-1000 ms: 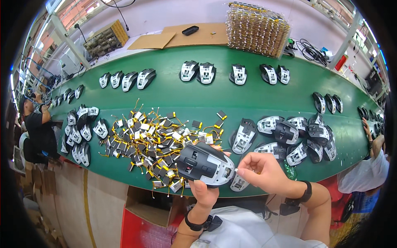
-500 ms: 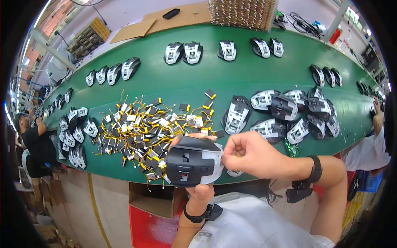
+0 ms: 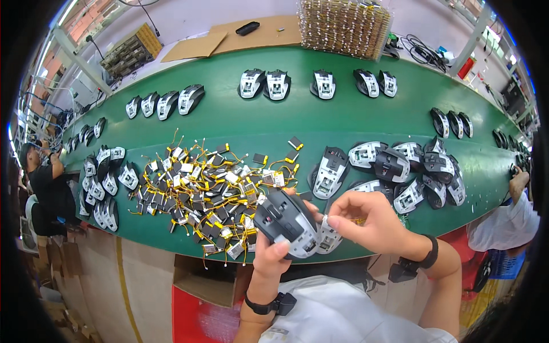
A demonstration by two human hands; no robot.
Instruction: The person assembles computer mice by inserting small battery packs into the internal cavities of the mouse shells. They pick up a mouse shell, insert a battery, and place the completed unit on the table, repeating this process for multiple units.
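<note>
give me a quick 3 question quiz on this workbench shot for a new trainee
1. True or false: the left hand holds a grey and black mouse shell.
2. What lies in a heap on the green table to the left of the held shell?
A. small flat battery packs with yellow wires
B. screwdrivers
C. keyboards
3. Fill in: the right hand pinches a thin ____ wire beside the shell.

Key:
1. true
2. A; the pile of battery packs spreads across the near side of the table.
3. yellow; the wire shows at the fingertips.
</note>
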